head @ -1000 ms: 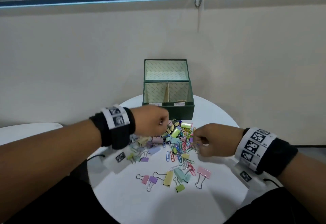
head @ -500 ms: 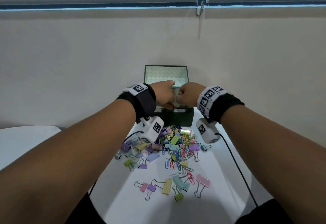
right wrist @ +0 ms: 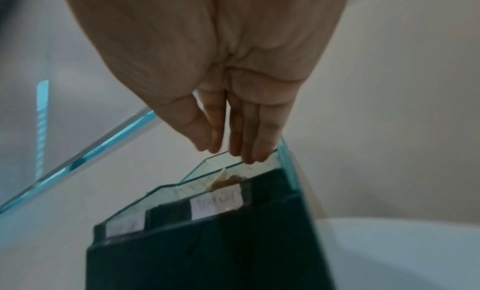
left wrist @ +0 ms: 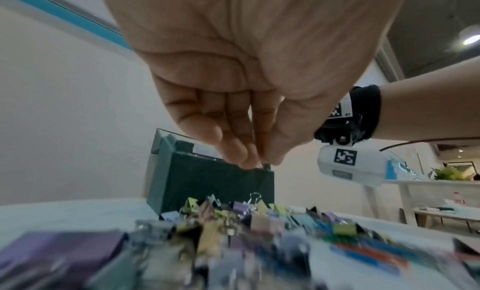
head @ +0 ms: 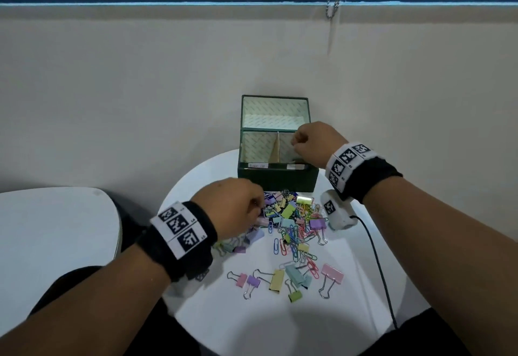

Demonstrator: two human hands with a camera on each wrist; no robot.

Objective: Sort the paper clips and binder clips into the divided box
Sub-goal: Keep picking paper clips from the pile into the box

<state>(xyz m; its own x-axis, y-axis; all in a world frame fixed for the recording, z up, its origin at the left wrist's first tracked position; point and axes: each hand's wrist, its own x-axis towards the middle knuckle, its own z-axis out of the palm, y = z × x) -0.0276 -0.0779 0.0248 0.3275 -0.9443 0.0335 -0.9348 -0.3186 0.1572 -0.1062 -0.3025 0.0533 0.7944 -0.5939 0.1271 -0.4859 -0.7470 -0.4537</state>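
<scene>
The left hand (head: 234, 210) is hovering over the heap of pastel binder clips and coloured wire paper clips (head: 291, 224), fingertips (left wrist: 244, 157) bunched together; whether they are pinching anything cannot be told. The right hand (head: 314, 142) is hanging over the right compartment of the dark green divided box (head: 277, 179), fingers (right wrist: 249, 142) straight, holding nothing. The box is sitting at the far edge of the round white table (head: 252, 327), lid standing upright by the beige wall (head: 140, 89).

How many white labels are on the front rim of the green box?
2. The left label sits left on the box front rim; the right label sits right, below the right hand. None seems hidden.
</scene>
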